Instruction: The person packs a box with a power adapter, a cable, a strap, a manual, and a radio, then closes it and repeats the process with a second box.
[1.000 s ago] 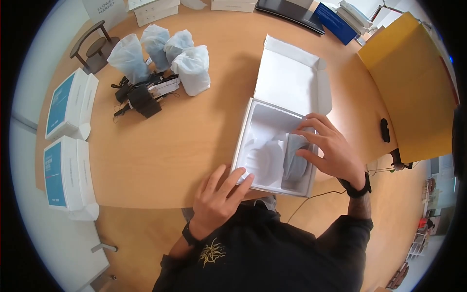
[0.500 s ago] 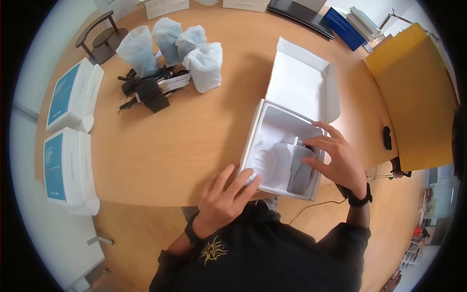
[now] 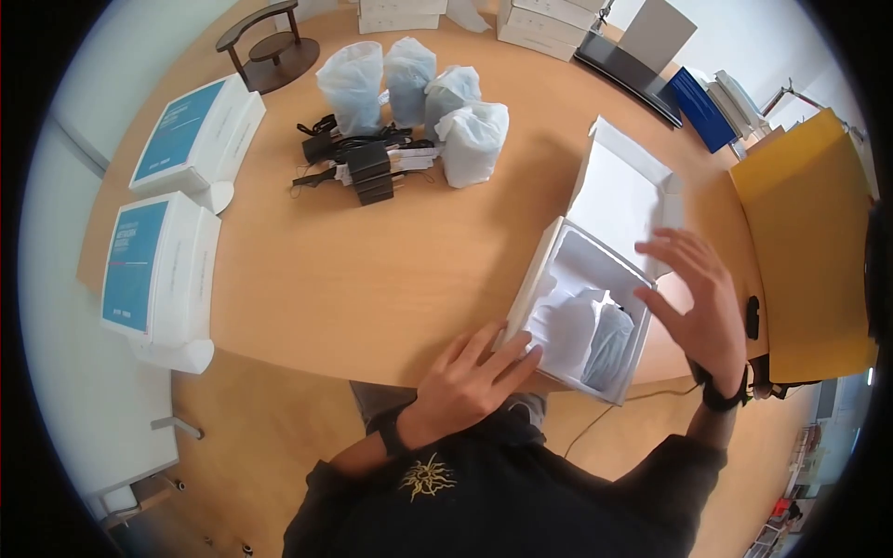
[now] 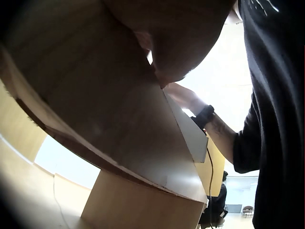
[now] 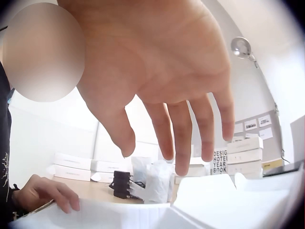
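Wood tbl [image 3: 298,265]: L hand [image 3: 473,381], relaxed fingers on white box [image 3: 537,279]; R hand [image 3: 699,307] nr it, fingers released.

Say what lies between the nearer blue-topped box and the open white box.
In the head view, the straight stretch is bare tabletop; the left hand touches the open white box.

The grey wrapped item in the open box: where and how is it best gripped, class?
Probably pinch the grey wrapped item across its width at the middle, coming from above: it lies lengthwise along one wall of the open box, its top exposed. Finger room at its sides is hard to judge.
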A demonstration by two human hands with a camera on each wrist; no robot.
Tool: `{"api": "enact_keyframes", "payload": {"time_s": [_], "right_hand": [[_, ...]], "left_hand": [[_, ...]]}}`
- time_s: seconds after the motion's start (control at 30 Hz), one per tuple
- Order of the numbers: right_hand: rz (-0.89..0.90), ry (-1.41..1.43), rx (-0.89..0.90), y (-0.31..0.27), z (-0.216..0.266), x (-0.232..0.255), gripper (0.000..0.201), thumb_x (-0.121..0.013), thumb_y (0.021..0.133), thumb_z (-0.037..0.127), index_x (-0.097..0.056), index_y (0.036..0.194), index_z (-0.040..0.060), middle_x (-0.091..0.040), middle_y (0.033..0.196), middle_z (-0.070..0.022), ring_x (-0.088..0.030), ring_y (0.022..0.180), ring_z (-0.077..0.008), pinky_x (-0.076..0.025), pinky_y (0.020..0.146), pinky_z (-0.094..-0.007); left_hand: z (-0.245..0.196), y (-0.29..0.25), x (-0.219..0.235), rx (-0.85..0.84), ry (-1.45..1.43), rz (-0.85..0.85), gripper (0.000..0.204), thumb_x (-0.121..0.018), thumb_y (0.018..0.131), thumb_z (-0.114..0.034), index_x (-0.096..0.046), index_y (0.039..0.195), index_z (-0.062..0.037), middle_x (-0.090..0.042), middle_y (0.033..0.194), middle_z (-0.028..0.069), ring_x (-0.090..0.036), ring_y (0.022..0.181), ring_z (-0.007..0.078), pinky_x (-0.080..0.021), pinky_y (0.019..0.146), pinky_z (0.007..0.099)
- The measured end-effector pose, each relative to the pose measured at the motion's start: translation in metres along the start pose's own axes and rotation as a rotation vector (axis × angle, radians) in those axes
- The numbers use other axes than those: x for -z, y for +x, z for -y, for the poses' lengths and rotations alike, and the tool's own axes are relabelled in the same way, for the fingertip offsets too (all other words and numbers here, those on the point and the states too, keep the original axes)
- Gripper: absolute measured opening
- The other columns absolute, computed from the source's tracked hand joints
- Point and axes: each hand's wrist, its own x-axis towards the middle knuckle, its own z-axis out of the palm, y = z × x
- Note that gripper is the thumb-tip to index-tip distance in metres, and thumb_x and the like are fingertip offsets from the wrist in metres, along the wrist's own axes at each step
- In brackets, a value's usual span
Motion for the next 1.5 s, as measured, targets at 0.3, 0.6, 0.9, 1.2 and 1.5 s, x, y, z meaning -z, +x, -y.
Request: {"api": "enact_keyframes", "payload": {"time_s": [0.3,0.6,0.9,1.2,1.5], "right_hand": [[-0.216,-0.033,0.566,0.12,0.059,-0.024,0.023,-0.076,0.086,0.023,-0.07,0.099,0.0042,-0.07,0.096,-0.0119,-0.068,0.1,-0.0323,-0.054,0.086,-0.0449],[0.081,-0.233,0.686,0.213,0.124,-0.088,0.03,-0.076,0.085,0.02,-0.071,0.109,0.004,-0.071,0.109,-0.0148,-0.066,0.107,-0.0326,-0.052,0.093,-0.0443],[0.015,-0.315,0.681,0.218,0.135,-0.103,0.013,-0.077,0.081,0.016,-0.071,0.088,0.0056,-0.072,0.089,-0.0087,-0.07,0.095,-0.0309,-0.053,0.085,-0.04],[0.039,-0.215,0.379,0.116,0.098,-0.013,0.036,-0.076,0.085,0.025,-0.068,0.115,0.0076,-0.07,0.101,-0.012,-0.068,0.099,-0.0342,-0.053,0.09,-0.0442],[0.281,0.009,0.087,0.012,0.023,-0.023,0.036,-0.079,0.081,0.017,-0.07,0.114,0.0066,-0.071,0.103,-0.0114,-0.066,0.098,-0.0353,-0.052,0.087,-0.0438]], "left_hand": [[0.001,-0.003,-0.006,-0.032,-0.006,-0.034,0.036,-0.075,0.087,-0.024,-0.071,0.121,-0.0139,-0.068,0.123,0.0024,-0.066,0.108,0.0276,-0.055,0.087,0.0378],[0.003,-0.005,-0.008,-0.051,-0.051,-0.049,0.039,-0.075,0.087,-0.018,-0.069,0.126,-0.0135,-0.066,0.127,0.0032,-0.064,0.11,0.0304,-0.054,0.09,0.0394],[0.002,-0.003,0.0,-0.045,-0.179,0.035,0.049,-0.072,0.086,-0.01,-0.065,0.134,-0.0129,-0.062,0.133,0.0069,-0.061,0.118,0.0325,-0.052,0.095,0.0414],[0.002,-0.004,-0.005,-0.027,-0.14,0.007,0.044,-0.073,0.087,-0.013,-0.066,0.131,-0.013,-0.065,0.13,0.0044,-0.063,0.116,0.0307,-0.053,0.094,0.0408],[0.002,-0.004,-0.008,-0.054,-0.068,-0.025,0.042,-0.073,0.09,-0.016,-0.069,0.132,-0.0136,-0.064,0.136,0.009,-0.068,0.11,0.0299,-0.056,0.086,0.0379]]}}
